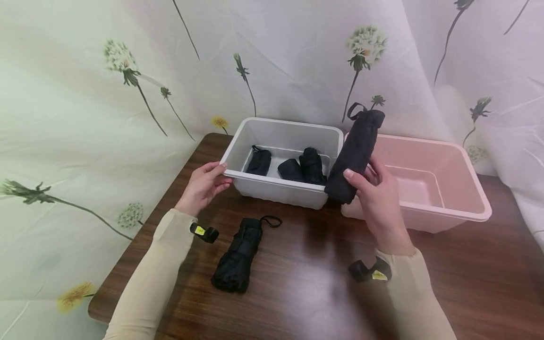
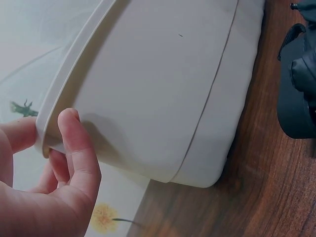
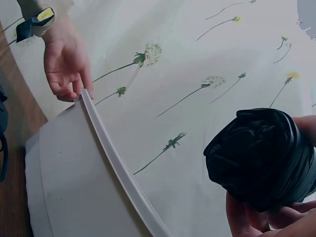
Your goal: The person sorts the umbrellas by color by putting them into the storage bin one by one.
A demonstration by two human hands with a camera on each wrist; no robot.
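Note:
My right hand grips a folded black umbrella, tilted, with its wrist loop at the top, over the gap between the two bins. In the right wrist view the bunched end of that umbrella faces the camera. With thumb and fingers my left hand pinches the rim of the white bin at its near left corner; the left wrist view shows the fingers under the rim. Several dark folded items lie inside the white bin. Another folded black umbrella rests on the table in front.
A pink bin stands to the right of the white one, partly hidden by my right hand and the umbrella. Both sit on a dark wooden table. Behind hangs a pale cloth printed with dandelions.

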